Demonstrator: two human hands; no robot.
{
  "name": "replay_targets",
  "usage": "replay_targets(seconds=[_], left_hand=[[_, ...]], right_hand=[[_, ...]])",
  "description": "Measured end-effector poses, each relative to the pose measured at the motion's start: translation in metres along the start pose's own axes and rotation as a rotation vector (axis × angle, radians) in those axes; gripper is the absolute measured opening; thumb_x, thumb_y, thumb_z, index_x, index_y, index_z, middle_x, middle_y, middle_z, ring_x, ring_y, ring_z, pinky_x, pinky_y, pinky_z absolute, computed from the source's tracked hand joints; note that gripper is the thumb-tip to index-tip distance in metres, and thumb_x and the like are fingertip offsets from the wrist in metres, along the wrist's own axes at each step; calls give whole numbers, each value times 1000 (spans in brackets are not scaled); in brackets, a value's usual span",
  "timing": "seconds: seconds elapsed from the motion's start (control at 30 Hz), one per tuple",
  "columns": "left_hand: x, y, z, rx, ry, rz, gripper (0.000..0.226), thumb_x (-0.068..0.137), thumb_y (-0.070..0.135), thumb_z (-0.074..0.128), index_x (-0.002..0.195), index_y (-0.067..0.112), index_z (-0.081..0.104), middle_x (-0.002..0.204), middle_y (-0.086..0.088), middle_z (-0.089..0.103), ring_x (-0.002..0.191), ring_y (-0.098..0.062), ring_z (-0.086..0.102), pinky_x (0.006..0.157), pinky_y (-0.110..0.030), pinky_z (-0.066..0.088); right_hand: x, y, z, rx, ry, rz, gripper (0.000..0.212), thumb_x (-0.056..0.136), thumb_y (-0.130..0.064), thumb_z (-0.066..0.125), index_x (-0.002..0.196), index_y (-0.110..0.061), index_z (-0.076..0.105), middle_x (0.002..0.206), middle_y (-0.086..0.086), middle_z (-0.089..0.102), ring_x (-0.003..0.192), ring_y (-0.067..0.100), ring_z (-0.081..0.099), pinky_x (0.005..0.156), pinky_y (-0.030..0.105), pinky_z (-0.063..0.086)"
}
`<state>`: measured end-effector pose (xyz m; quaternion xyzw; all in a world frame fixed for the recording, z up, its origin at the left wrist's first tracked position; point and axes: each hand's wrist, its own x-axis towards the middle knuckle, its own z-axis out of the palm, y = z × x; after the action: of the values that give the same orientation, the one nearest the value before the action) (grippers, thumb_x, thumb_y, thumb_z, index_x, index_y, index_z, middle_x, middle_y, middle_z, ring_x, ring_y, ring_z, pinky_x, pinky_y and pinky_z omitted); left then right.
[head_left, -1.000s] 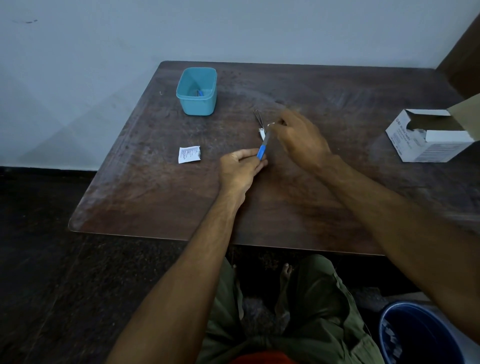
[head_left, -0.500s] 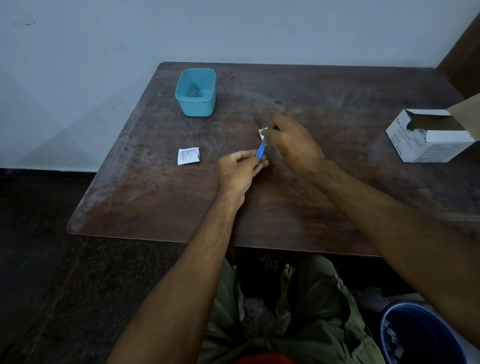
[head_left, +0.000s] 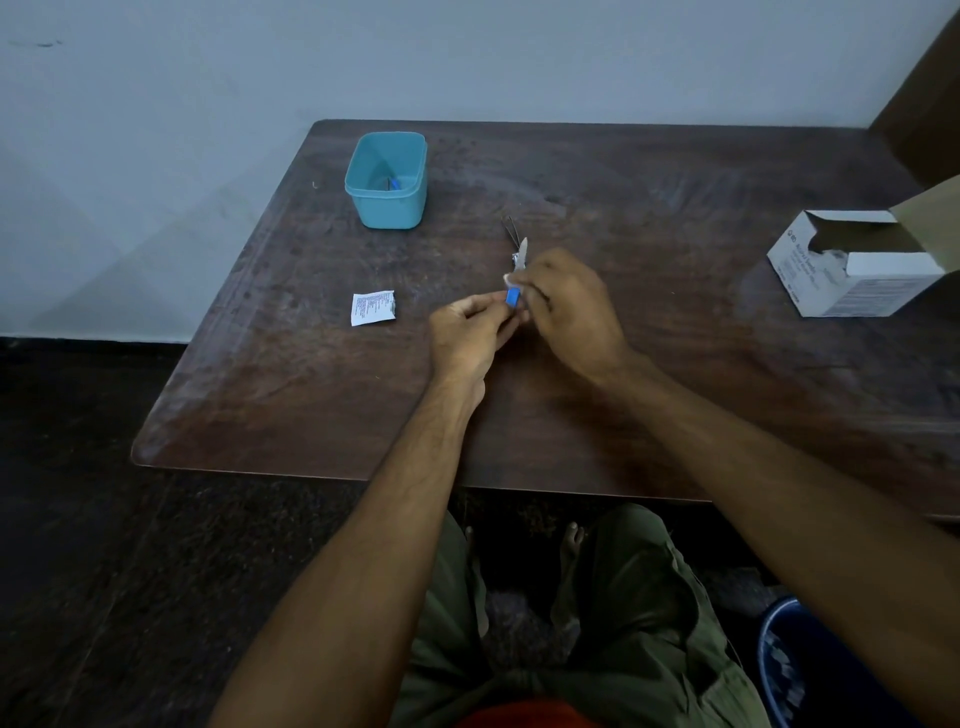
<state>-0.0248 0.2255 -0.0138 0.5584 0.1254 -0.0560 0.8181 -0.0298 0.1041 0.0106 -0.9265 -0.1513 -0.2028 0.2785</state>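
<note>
Left hand (head_left: 475, 332) pinches the blue lower end of a slim tool (head_left: 512, 300) between thumb and fingertips, just above the desk (head_left: 311, 405) near its middle. Right hand (head_left: 569, 306) meets it from the other side, touching the left fingertips. Its fingers are curled round the tool's upper part, with a small white scrap showing at the fingertips. The tool stands tilted, and its pale tip pokes out above the right hand's knuckles. What the tip is cannot be made out.

Just beyond the tip, thin dark prongs (head_left: 510, 228) lie on the desk. A sachet (head_left: 373, 308) with printed text lies flat to the left of the hands, near them but apart. Further back and to the left stands a teal tub (head_left: 387, 208), with a small blue item at its bottom. An open white box (head_left: 852, 283) sits well apart at the right edge, its flap raised. A blue bin (head_left: 779, 670) stands on the floor at the lower right, beside the person's knee.
</note>
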Motion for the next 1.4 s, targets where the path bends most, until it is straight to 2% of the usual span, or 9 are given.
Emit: replay_targets(seconds=[0.1,0.27,0.43,0.6,0.7,0.77,0.93,1.2,1.4], left_hand=[[0,0,-3,34,4,21,13,84,3,68,77,11,74,78,-2,76,78,-13,73,65,-17,55],[-1,0,0,-13,-34,-12,9,84,-2,66,83,4,72,83,-11,75,78,-20,74,66,-17,55],[2,-1,-3,29,-35,6,16,87,-7,60,85,5,71,71,0,74,71,-9,71,65,-15,54],[0,-2,-5,15,-104,0,15,90,-5,58,96,3,69,90,-11,75,88,-20,73,72,-18,55],[1,-1,-5,23,-60,7,15,90,-5,58,93,5,69,83,-5,75,83,-15,72,71,-17,55],[2,-2,-5,42,-58,8,16,90,-6,57,92,4,69,80,-4,74,78,-11,72,69,-16,55],[0,-1,-5,44,-92,1,18,90,-6,58,91,8,69,79,-1,75,80,-11,73,71,-17,56],[-1,0,-6,44,-81,12,18,90,-5,57,92,9,70,81,-2,76,83,-12,73,74,-19,56],[-4,1,-3,41,-95,-1,18,91,-7,55,100,3,68,90,-8,75,87,-17,73,80,-22,57]], right_hand=[[-10,-7,2,-32,-37,-88,25,89,-9,51,104,1,69,98,16,63,87,29,61,72,34,50],[7,8,-4,-104,-54,41,26,92,-1,49,112,-2,66,110,18,60,98,34,57,81,40,47],[-11,-4,2,-163,-130,-126,22,92,-14,52,102,-1,66,98,15,59,88,31,58,68,38,48],[2,3,-1,-175,-89,-30,26,90,-3,56,113,0,66,105,17,61,90,32,61,71,34,49],[-6,-1,9,-223,-129,-73,22,94,-14,52,107,-2,65,104,12,58,91,26,56,67,29,41],[-10,-1,12,-210,-129,-2,25,96,-21,47,109,-6,63,106,8,57,93,21,54,68,29,40],[-5,-2,5,-193,-133,12,26,93,-12,51,114,-7,66,110,12,59,96,28,58,73,40,52],[-12,-6,7,-151,-123,-5,26,93,-10,52,114,-7,67,104,16,61,94,33,58,74,43,51],[11,3,3,-165,-96,33,30,87,-3,59,116,-3,65,110,17,61,92,31,61,69,27,43]])
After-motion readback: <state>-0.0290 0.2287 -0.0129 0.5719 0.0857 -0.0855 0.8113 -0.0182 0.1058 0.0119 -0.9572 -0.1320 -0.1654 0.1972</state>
